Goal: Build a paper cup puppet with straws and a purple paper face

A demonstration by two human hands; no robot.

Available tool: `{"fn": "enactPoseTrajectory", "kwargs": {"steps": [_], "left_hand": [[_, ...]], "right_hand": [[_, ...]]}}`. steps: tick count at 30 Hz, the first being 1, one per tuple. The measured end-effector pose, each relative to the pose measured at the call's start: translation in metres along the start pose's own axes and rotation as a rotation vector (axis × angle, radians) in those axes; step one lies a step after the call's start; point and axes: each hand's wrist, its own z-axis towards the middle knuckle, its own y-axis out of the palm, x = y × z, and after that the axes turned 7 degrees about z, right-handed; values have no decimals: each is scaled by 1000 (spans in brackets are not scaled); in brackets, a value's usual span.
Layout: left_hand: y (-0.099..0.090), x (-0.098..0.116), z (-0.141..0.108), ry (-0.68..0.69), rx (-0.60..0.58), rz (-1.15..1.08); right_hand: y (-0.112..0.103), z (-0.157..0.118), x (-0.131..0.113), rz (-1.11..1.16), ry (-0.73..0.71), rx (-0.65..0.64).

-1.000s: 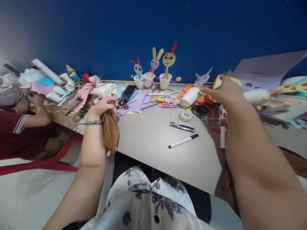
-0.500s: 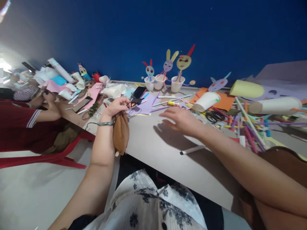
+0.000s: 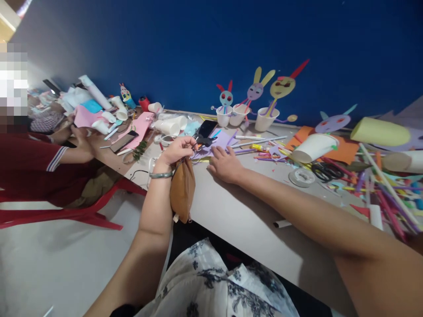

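Observation:
My left hand [image 3: 180, 150], a bracelet on its wrist, is closed at the top of a brown zipped pouch [image 3: 183, 191], which hangs down by the table edge. A black object [image 3: 205, 140] lies just beyond its fingertips; I cannot tell its kind. My right hand [image 3: 226, 165] rests palm down on the table with fingers spread, the fingertips at the edge of a purple paper sheet [image 3: 225, 137]. A dark phone [image 3: 208, 128] lies behind the black object. Below my right forearm is a white marker [image 3: 282, 224], partly covered.
Three paper-faced puppets stand in white cups [image 3: 264, 119] along the blue wall. To the right are a tape roll [image 3: 302, 177], black-handled scissors [image 3: 327, 172], a tipped paper cup [image 3: 313, 147] and scattered craft sticks. At left, a person in a dark red shirt [image 3: 29, 169] sits on a red chair [image 3: 95, 218].
My right hand has moved left and down onto the table by the purple paper. The view has turned a little left. My left hand still holds the pouch.

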Motion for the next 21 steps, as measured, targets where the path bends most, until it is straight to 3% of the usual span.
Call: {"fn": "enactPoseTrajectory", "kwargs": {"steps": [6, 12, 14, 19, 21], "left_hand": [[-1, -4, 0, 22, 0, -28], [-1, -3, 0, 28, 6, -43], [0, -2, 0, 30, 5, -43], [1, 0, 0, 25, 4, -42], [2, 0, 0, 12, -6, -33]], "right_hand": [[-10, 17, 11, 4, -23, 80], [-21, 29, 12, -225, -84, 273], [-25, 32, 12, -228, -92, 251], [-33, 36, 12, -117, -39, 5], [-32, 36, 12, -115, -28, -26]]}}
